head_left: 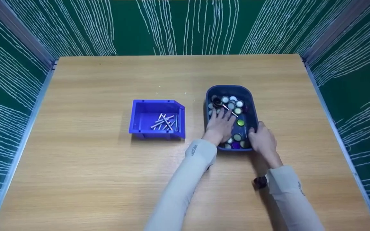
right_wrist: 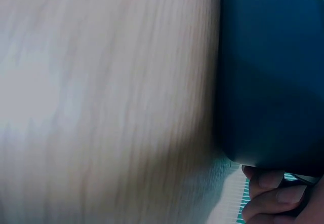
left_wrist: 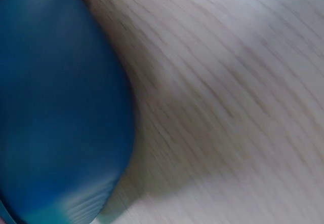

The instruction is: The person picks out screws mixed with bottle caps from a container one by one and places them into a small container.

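Observation:
In the head view, a dark blue tub (head_left: 247,94) holds several bottle caps (head_left: 239,103), mostly pale, with one bright green cap (head_left: 240,122) and a purple one near the front. My left hand (head_left: 219,126) reaches into it with fingers spread over the caps. A shiny bolt (head_left: 231,110) and a round black piece (head_left: 216,102) lie by those fingertips. My right hand (head_left: 262,138) grips the tub's right rim, thumb on the inner side. Curled fingers (right_wrist: 276,198) show under the tub's edge in the right wrist view. Only the tub's outer wall (left_wrist: 66,97) fills the left wrist view's left side.
Left of the tub stands a blue open-front bin (head_left: 141,118) with several silver bolts (head_left: 166,122) inside. Both sit on a wooden table (head_left: 75,144). Green panels (head_left: 127,29) with white streaks enclose its back and sides.

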`<state>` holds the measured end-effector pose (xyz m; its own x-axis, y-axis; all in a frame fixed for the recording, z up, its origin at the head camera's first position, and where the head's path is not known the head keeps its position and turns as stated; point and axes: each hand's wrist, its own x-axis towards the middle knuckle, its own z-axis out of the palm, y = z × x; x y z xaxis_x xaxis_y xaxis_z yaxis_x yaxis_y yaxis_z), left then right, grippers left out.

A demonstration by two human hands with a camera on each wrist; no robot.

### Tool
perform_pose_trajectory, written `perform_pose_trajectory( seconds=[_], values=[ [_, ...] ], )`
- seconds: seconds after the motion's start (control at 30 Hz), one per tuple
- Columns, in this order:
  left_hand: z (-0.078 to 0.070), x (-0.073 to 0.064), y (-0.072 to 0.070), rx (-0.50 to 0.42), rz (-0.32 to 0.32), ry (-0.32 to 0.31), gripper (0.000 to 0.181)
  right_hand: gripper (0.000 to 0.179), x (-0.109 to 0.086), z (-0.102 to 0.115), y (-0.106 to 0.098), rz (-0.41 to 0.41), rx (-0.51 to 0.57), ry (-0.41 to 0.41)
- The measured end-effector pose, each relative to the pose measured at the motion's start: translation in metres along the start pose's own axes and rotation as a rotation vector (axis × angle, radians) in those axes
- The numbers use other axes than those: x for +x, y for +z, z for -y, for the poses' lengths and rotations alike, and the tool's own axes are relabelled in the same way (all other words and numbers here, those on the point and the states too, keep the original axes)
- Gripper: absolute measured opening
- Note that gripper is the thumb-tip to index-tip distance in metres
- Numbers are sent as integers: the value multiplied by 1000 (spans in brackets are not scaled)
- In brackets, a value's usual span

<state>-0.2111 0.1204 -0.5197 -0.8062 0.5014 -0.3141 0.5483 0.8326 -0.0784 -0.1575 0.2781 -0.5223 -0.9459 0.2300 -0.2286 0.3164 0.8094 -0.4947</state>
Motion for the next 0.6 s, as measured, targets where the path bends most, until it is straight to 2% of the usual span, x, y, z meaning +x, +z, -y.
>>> perform_pose_trajectory(
  seconds=[0.23, 0.4, 0.6],
  values=[
    [0, -3, 0, 1, -59, 32, 60, 48, 1, -1, 0, -3, -12, 2],
    [-1, -5, 1, 27, -111, 12, 46, 49, 1, -1, 1, -1, -19, 2],
    [0, -6, 3, 48, -223, -31, 30, 48, 0, 0, 1, -10, -14, -9]
  ],
)
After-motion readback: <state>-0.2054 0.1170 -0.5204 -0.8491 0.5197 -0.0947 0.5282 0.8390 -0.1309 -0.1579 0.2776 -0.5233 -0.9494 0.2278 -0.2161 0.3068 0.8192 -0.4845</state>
